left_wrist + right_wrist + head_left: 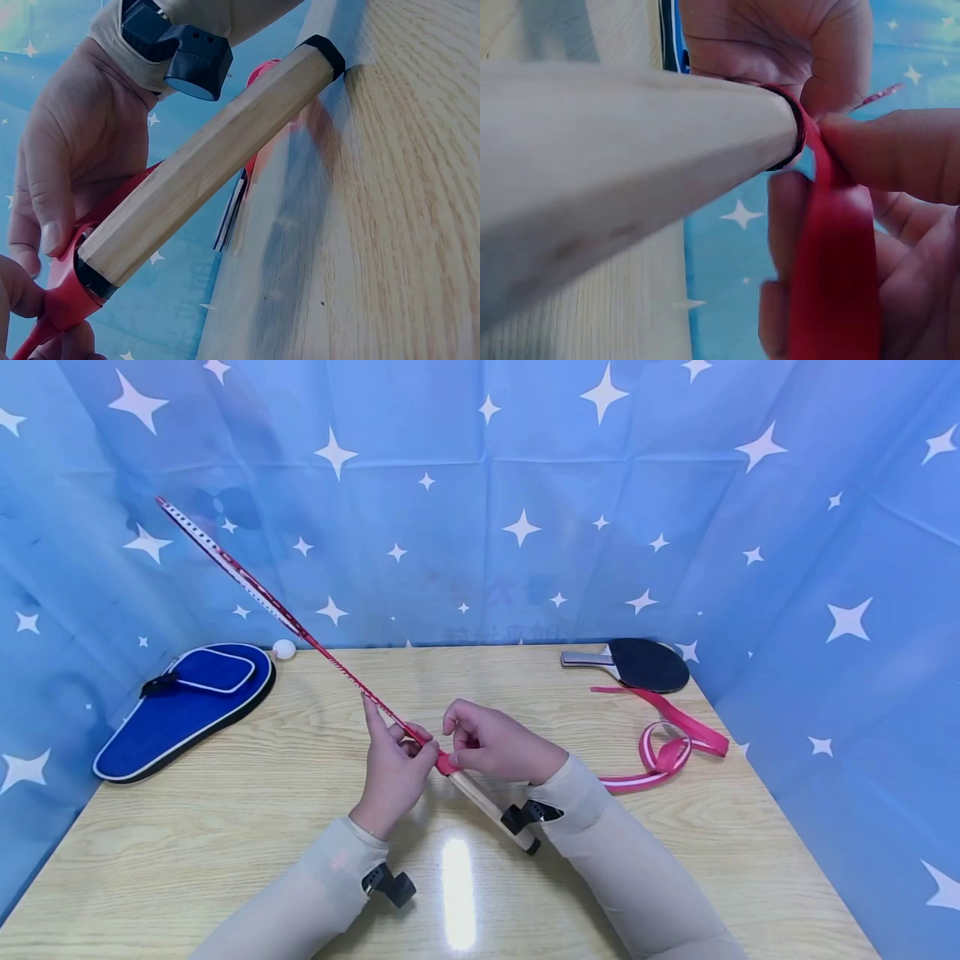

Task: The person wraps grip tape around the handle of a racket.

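Observation:
A badminton racket (322, 650) slants across the head view, its head raised at the upper left, seen nearly edge-on. My left hand (390, 781) holds it near the top of the handle, with the index finger stretched along the red shaft. Bare wood shows on the handle (202, 165), which has a black end cap (532, 846). Red grip tape (836, 270) lies around the handle's upper end. Thumb and fingers of my right hand (506, 743) pinch this tape close to the handle, and a flat length of it hangs across the palm in the right wrist view.
A long red strip with white edging (701, 739) curls on the table at the right; my right sleeve hides where it leads. Behind it lies a black table tennis bat (648, 664). A blue bat case (187, 710) and a white ball (284, 649) are at the left.

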`<state>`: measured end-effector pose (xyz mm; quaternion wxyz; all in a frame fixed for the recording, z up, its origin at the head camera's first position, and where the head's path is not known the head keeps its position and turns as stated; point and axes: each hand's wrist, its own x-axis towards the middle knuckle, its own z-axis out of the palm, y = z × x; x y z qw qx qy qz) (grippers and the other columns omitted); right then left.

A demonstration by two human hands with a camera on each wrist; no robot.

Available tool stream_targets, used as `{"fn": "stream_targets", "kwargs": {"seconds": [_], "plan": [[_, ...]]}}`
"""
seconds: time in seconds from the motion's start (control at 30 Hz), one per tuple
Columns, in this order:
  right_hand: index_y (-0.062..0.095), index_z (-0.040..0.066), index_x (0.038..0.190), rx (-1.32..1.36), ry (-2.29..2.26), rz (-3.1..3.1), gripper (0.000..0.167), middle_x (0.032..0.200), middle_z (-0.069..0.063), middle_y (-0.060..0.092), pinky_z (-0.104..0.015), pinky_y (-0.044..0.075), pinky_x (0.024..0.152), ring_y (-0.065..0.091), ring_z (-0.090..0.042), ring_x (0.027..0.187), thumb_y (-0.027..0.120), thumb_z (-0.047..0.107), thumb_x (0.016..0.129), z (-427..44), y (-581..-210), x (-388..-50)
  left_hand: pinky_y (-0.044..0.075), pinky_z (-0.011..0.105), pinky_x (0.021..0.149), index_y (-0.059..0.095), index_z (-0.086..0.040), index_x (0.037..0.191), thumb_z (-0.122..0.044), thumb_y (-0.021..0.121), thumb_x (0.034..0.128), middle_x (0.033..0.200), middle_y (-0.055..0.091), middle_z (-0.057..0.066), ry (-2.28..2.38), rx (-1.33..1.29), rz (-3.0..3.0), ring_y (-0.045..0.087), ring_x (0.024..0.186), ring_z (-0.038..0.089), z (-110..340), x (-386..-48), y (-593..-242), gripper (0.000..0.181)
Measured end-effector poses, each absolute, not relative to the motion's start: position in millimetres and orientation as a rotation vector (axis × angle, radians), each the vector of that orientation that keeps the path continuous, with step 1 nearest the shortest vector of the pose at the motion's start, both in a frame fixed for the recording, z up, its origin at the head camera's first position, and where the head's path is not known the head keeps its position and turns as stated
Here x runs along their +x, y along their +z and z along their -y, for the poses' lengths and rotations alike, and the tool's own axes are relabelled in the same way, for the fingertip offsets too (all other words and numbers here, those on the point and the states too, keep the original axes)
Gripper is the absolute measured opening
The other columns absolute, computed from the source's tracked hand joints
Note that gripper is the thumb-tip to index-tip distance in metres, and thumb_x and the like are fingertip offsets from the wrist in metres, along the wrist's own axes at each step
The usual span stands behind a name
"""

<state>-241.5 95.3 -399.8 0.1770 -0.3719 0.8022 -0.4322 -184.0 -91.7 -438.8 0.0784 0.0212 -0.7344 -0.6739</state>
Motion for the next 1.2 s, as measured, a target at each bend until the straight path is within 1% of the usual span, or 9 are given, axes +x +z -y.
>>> {"fn": "stream_targets", "kwargs": {"seconds": [0.17,0.27,0.4,0.67,0.8,0.9,1.0,1.2], "plan": [[0.052,0.007,0.112,-1.101,-1.277,-2.267,0.022,0.078,-0.001,0.054,-0.025,0.043,0.063,0.047,-0.014,0.063,0.062,-0.004,0.097,-94,-402,-241,0.056,0.025,0.069,-0.026,-0.029,0.165,0.002,0.070,0.0920,0.097,0.067,0.013,-2.014,0.031,2.203,0.068,0.078,0.024,92,-184,-440,0.125],[0.052,0.008,0.114,-1.064,-1.320,-2.249,0.027,0.077,-0.002,0.055,-0.026,0.044,0.064,0.048,-0.014,0.064,0.069,-0.001,0.096,-93,-404,-242,0.056,0.026,0.069,-0.026,-0.028,0.165,0.003,0.070,0.0916,0.097,0.067,0.014,-2.026,0.018,2.191,0.067,0.078,0.025,92,-184,-440,0.125],[0.053,0.009,0.114,-1.001,-1.336,-2.245,0.034,0.079,-0.002,0.057,-0.026,0.044,0.064,0.049,-0.014,0.063,0.078,0.006,0.093,-92,-404,-242,0.057,0.026,0.069,-0.026,-0.029,0.165,0.003,0.070,0.0917,0.097,0.067,0.014,-2.034,0.015,2.186,0.067,0.078,0.025,91,-184,-439,0.125],[0.053,0.008,0.114,-0.995,-1.309,-2.269,0.028,0.079,0.000,0.056,-0.025,0.043,0.066,0.046,-0.012,0.062,0.071,0.001,0.094,-92,-403,-245,0.056,0.025,0.070,-0.028,-0.027,0.165,0.002,0.069,0.0928,0.100,0.069,0.015,-2.011,0.016,2.205,0.068,0.081,0.023,91,-184,-437,0.124],[0.052,0.007,0.113,-0.979,-1.314,-2.232,0.026,0.075,0.000,0.054,-0.025,0.041,0.064,0.045,-0.013,0.060,0.068,-0.001,0.094,-92,-402,-246,0.055,0.024,0.069,-0.028,-0.026,0.165,0.003,0.068,0.0927,0.104,0.069,0.023,-2.016,0.007,2.200,0.067,0.080,0.022,91,-184,-437,0.123],[0.052,0.007,0.112,-0.973,-1.331,-2.193,0.026,0.072,0.000,0.050,-0.025,0.039,0.063,0.043,-0.014,0.060,0.069,-0.001,0.095,-93,-402,-247,0.053,0.024,0.067,-0.028,-0.028,0.165,0.004,0.067,0.0928,0.107,0.068,0.027,-2.025,-0.007,2.198,0.067,0.079,0.023,91,-184,-436,0.123],[0.052,0.006,0.111,-0.964,-1.355,-2.159,0.025,0.071,0.000,0.048,-0.025,0.038,0.063,0.041,-0.015,0.059,0.070,-0.001,0.095,-93,-403,-248,0.052,0.025,0.067,-0.028,-0.030,0.164,0.003,0.067,0.0933,0.108,0.068,0.028,-2.034,-0.016,2.202,0.067,0.079,0.023,92,-184,-436,0.123],[0.052,0.005,0.112,-0.949,-1.375,-2.119,0.027,0.073,-0.001,0.052,-0.025,0.039,0.063,0.044,-0.015,0.061,0.070,-0.001,0.094,-93,-407,-254,0.052,0.025,0.067,-0.028,-0.029,0.164,0.004,0.066,0.0932,0.108,0.068,0.028,-2.045,-0.032,2.196,0.066,0.080,0.023,92,-184,-437,0.122]]}}
